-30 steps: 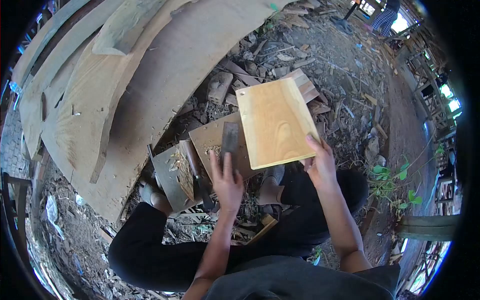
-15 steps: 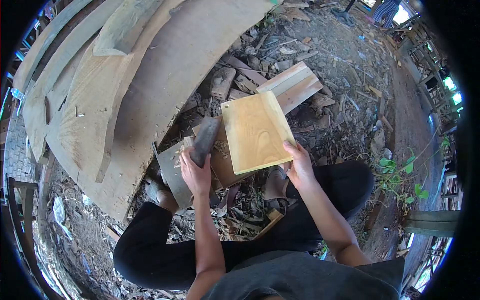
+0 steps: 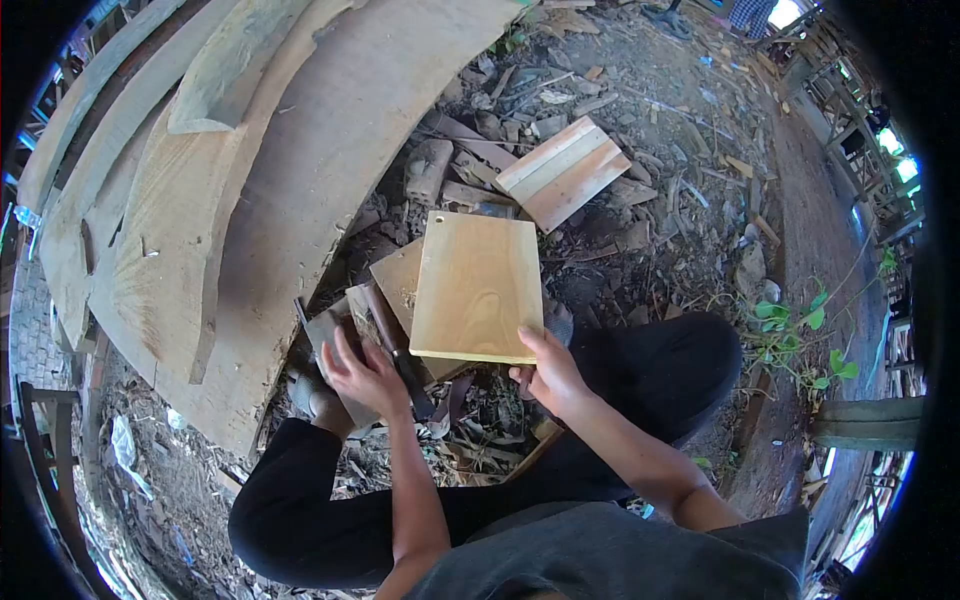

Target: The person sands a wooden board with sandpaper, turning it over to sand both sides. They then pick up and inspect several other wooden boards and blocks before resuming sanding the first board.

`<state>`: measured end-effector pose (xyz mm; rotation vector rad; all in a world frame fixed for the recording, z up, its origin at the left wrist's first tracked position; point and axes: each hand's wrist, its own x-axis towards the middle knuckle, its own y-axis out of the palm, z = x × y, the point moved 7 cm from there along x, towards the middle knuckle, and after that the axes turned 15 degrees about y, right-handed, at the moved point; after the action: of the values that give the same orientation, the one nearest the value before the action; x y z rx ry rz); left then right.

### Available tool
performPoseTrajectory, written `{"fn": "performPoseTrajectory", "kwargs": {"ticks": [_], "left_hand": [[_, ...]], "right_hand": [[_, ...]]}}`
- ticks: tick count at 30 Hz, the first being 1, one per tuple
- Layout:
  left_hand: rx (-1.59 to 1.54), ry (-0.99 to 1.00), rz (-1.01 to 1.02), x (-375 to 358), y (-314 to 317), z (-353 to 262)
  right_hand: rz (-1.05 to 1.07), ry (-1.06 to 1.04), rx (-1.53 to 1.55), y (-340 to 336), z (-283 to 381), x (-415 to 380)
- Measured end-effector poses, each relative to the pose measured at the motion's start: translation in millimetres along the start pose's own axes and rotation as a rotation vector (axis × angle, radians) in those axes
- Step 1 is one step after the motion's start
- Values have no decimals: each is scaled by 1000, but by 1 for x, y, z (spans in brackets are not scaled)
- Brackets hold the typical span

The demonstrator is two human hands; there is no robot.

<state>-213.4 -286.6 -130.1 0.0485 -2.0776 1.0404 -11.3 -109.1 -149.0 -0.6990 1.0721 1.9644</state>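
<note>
A flat wooden board with a small hole near its top left corner is held up by my right hand, thumb on its face at the lower right corner. My left hand has its fingers spread over a grey flat piece on the ground and holds nothing. Just beside its fingertips lies a dark tool with a handle. A brown board lies partly hidden behind the held board.
Large curved wooden slabs fill the left side. A small board of striped wood lies on the debris beyond, near a brick. Green plants grow at the right. Part of a person shows at the top right.
My left hand has let go of the dark grey block and moved down and left, fingers now spread. The held board has come down and left and turned more upright in view.
</note>
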Motion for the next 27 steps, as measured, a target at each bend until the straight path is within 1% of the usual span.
{"fn": "performPoseTrajectory", "kwargs": {"ticks": [1, 3, 4, 5, 6, 7, 8, 9, 10, 11, 12, 13, 14, 15, 16, 17, 18, 19, 21, 23, 24, 25, 27], "left_hand": [[-274, 10, 3, 13, -2, -21], [-820, -309, -18, 11, 2, -48], [-823, -310, -18, 14, -7, -62], [-1250, -731, -68, 0, 5, -67], [-1663, -1174, -116, -17, 22, -82], [-1672, -1183, -112, -21, 29, -81], [-1529, -1095, -24, -25, 39, -69], [-1376, -1006, 51, -26, 41, -57], [-1336, -955, -1, -21, 37, -48], [-1324, -968, -23, -22, 39, -37], [-1136, -849, 48, -18, 37, -28], [-949, -735, 122, -16, 35, -23], [-854, -618, 129, -13, 33, -21], [-852, -635, 117, -14, 35, -20], [-901, -699, 145, -17, 41, -20], [-947, -759, 170, -22, 45, -17], [-946, -733, 117, -27, 52, -11], [-935, -744, 94, -27, 54, -7], [-730, -550, 83, -20, 47, -3], [-692, -541, 108, -19, 46, -5], [-828, -629, 80, -18, 48, -8], [-963, -712, 50, -17, 51, -11], [-991, -717, 15, -16, 50, -10]], "right_hand": [[107, 80, 128, 12, 0, -4], [151, 67, 134, 41, 15, -24], [192, 42, 141, 54, 20, -29], [186, 35, 139, 57, 15, -24], [158, 21, 17, 60, 7, -19], [131, 12, -107, 59, 1, -18], [39, 166, -267, 50, -14, -19], [44, 174, -278, 39, -24, -18], [55, 190, -207, 20, -35, -12], [64, 209, -138, 11, -41, -8], [-120, 135, -113, 18, -22, -25], [-64, 40, -165, -1, -21, -9], [-84, 24, -232, -3, -15, -10], [-102, 3, -298, 0, -4, -13], [-101, 8, -316, 0, 2, -18], [-115, -25, -546, 3, 11, -21], [-122, -61, -778, 5, 18, -22], [-4, -166, -1018, 8, 27, -21], [16, -326, -1505, 11, 58, -30], [-33, -209, -1531, 32, 95, -37], [-45, -290, -1598, 38, 110, -37], [-8, -377, -1559, 45, 120, -38], [-107, -385, -1563, 61, 144, -45]]}}
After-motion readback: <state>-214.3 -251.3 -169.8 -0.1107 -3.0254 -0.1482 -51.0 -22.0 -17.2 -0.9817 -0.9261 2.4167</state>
